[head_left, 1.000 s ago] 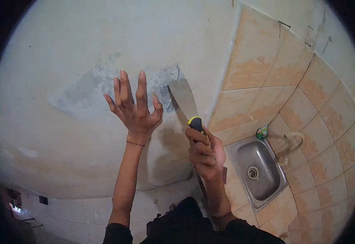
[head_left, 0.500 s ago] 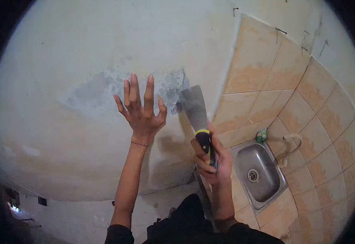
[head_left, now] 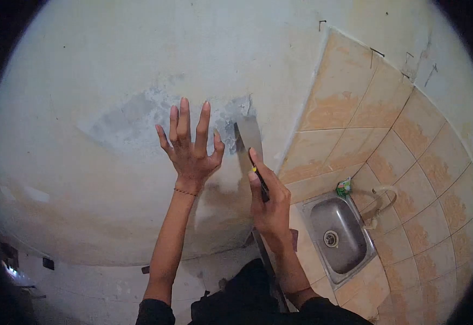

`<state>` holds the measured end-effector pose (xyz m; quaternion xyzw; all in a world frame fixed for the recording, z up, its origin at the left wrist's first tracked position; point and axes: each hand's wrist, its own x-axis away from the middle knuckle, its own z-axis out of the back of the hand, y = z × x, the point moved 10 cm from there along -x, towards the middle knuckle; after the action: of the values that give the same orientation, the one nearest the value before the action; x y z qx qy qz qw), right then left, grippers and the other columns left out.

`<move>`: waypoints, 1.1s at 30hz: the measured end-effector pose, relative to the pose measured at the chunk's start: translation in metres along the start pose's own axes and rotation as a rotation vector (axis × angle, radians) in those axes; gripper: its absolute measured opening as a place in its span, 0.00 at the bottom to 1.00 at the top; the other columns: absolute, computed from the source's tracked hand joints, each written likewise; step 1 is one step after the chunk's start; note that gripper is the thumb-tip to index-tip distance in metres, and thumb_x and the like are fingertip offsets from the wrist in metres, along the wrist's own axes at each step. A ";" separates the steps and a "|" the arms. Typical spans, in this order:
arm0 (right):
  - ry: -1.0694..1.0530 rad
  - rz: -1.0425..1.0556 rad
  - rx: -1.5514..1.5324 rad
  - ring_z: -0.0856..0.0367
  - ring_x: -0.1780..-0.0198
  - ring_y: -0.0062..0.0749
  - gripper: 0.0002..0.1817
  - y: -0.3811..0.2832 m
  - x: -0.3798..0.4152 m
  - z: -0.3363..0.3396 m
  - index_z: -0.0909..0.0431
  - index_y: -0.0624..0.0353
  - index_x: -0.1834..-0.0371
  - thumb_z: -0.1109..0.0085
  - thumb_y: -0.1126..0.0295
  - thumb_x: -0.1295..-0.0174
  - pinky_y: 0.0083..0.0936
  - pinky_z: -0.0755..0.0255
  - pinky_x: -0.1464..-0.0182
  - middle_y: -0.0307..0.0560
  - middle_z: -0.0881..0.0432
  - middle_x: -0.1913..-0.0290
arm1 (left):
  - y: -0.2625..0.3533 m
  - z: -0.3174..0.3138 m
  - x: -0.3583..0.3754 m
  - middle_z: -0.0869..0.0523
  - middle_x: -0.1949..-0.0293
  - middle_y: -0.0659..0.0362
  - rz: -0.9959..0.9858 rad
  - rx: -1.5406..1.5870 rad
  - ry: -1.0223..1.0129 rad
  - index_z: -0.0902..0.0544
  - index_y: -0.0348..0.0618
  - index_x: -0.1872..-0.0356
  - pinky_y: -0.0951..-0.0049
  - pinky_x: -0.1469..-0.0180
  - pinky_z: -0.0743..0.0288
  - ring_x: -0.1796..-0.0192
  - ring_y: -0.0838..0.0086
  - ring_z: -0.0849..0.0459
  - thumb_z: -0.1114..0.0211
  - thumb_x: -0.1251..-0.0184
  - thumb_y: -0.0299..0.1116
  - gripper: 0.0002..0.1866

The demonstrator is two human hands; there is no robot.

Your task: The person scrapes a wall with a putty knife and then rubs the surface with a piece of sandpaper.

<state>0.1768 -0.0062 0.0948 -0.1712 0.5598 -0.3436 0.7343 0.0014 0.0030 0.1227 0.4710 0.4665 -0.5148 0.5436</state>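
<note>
My left hand (head_left: 193, 154) lies against the wall with its fingers spread, over a grey patch (head_left: 125, 119) where the paint is gone. In my right hand (head_left: 271, 208) is a putty knife (head_left: 251, 138) with a wide metal blade and a dark handle with a yellow band. My fingers wrap round the handle, and the index finger stretches toward the blade. The blade's edge is at the right end of the bare patch, beside cracked, flaking paint (head_left: 245, 103). Most of the handle is hidden by my hand.
To the right, a steel sink (head_left: 315, 208) is set in a tiled counter (head_left: 358, 292), with a green packet (head_left: 344, 187) and a pale tap (head_left: 383, 197) at its edge. Orange-patterned tiles (head_left: 350, 100) cover the right wall. Nails (head_left: 377, 52) stick out above them.
The putty knife has turned from showing its broad face to a more edge-on angle, and my right hand has moved up and left toward the wall. My left hand stays spread.
</note>
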 end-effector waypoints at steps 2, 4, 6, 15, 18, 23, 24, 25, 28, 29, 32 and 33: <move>0.012 0.000 -0.016 0.19 0.64 0.41 0.22 0.001 0.002 -0.001 0.27 0.53 0.29 0.47 0.74 0.26 0.30 0.25 0.59 0.57 0.18 0.60 | 0.000 0.000 0.000 0.37 0.23 0.59 0.002 -0.004 0.002 0.30 0.67 0.27 0.49 0.18 0.70 0.20 0.66 0.44 0.43 0.38 0.46 0.34; 0.016 -0.002 -0.032 0.20 0.66 0.40 0.22 0.000 0.000 0.000 0.28 0.53 0.29 0.48 0.75 0.26 0.29 0.26 0.60 0.57 0.18 0.61 | 0.000 -0.001 0.000 0.36 0.23 0.58 -0.003 -0.003 0.019 0.30 0.66 0.27 0.49 0.18 0.70 0.21 0.66 0.44 0.44 0.38 0.46 0.33; 0.011 0.012 -0.041 0.22 0.67 0.38 0.22 0.000 -0.002 0.001 0.28 0.53 0.29 0.49 0.75 0.26 0.29 0.27 0.61 0.57 0.19 0.61 | 0.001 -0.002 0.001 0.37 0.23 0.56 -0.016 -0.008 0.023 0.30 0.63 0.27 0.50 0.19 0.71 0.20 0.64 0.44 0.45 0.37 0.46 0.33; -0.065 -0.151 -0.173 0.22 0.34 0.35 0.18 0.012 -0.002 0.000 0.25 0.59 0.33 0.50 0.72 0.23 0.32 0.30 0.35 0.53 0.20 0.35 | 0.002 -0.001 0.000 0.35 0.24 0.56 0.004 -0.007 0.036 0.28 0.64 0.28 0.51 0.18 0.72 0.21 0.63 0.43 0.45 0.39 0.47 0.34; -0.064 -0.179 -0.177 0.22 0.35 0.35 0.18 0.013 -0.001 -0.001 0.25 0.59 0.33 0.50 0.72 0.24 0.32 0.31 0.34 0.53 0.20 0.35 | 0.002 -0.001 -0.001 0.35 0.24 0.56 -0.006 0.000 0.046 0.28 0.64 0.28 0.51 0.18 0.72 0.21 0.63 0.43 0.45 0.40 0.47 0.34; -0.040 -0.174 -0.207 0.23 0.34 0.36 0.18 0.014 -0.004 -0.002 0.24 0.59 0.34 0.51 0.72 0.23 0.32 0.33 0.33 0.54 0.20 0.36 | 0.001 -0.002 0.000 0.35 0.24 0.56 -0.004 0.007 0.055 0.28 0.64 0.28 0.51 0.18 0.73 0.21 0.63 0.44 0.46 0.41 0.46 0.34; -0.026 -0.140 -0.185 0.20 0.38 0.37 0.18 0.013 -0.003 -0.001 0.24 0.58 0.33 0.50 0.73 0.24 0.31 0.30 0.38 0.56 0.18 0.39 | 0.002 -0.002 0.001 0.35 0.24 0.55 -0.002 0.004 0.052 0.28 0.64 0.28 0.51 0.18 0.73 0.21 0.62 0.43 0.46 0.41 0.46 0.34; -0.010 -0.100 -0.165 0.17 0.42 0.39 0.19 0.013 -0.002 0.000 0.25 0.57 0.33 0.49 0.75 0.26 0.30 0.27 0.42 0.58 0.17 0.42 | 0.002 -0.002 0.001 0.35 0.24 0.55 -0.002 0.000 0.054 0.27 0.64 0.28 0.51 0.18 0.73 0.21 0.62 0.43 0.46 0.42 0.46 0.35; -0.009 -0.082 -0.173 0.14 0.46 0.40 0.21 0.015 -0.007 -0.001 0.25 0.56 0.32 0.47 0.76 0.27 0.29 0.25 0.46 0.60 0.16 0.45 | 0.000 -0.003 0.000 0.35 0.24 0.55 0.002 -0.009 0.061 0.27 0.64 0.28 0.52 0.18 0.73 0.21 0.62 0.43 0.46 0.42 0.46 0.35; -0.016 -0.097 -0.186 0.15 0.46 0.40 0.21 0.016 -0.007 -0.002 0.25 0.56 0.32 0.47 0.76 0.27 0.29 0.25 0.46 0.60 0.16 0.45 | 0.000 -0.003 0.002 0.35 0.24 0.55 0.004 -0.009 0.058 0.27 0.64 0.28 0.52 0.18 0.73 0.21 0.62 0.42 0.45 0.42 0.46 0.35; -0.010 -0.081 -0.166 0.15 0.46 0.39 0.21 0.015 -0.003 -0.002 0.26 0.55 0.31 0.48 0.76 0.27 0.29 0.25 0.45 0.61 0.16 0.45 | 0.001 -0.002 0.000 0.35 0.24 0.55 -0.001 -0.022 0.059 0.27 0.64 0.28 0.51 0.18 0.72 0.21 0.62 0.42 0.46 0.42 0.46 0.34; -0.006 -0.076 -0.171 0.15 0.45 0.39 0.21 0.016 -0.002 -0.002 0.26 0.55 0.31 0.48 0.76 0.26 0.29 0.25 0.44 0.60 0.16 0.44 | 0.001 -0.002 0.000 0.34 0.24 0.55 -0.004 -0.017 0.062 0.28 0.64 0.28 0.51 0.18 0.72 0.21 0.62 0.42 0.46 0.41 0.46 0.34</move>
<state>0.1800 0.0071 0.0853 -0.2554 0.5779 -0.3215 0.7053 0.0021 0.0054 0.1228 0.4812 0.4883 -0.4972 0.5317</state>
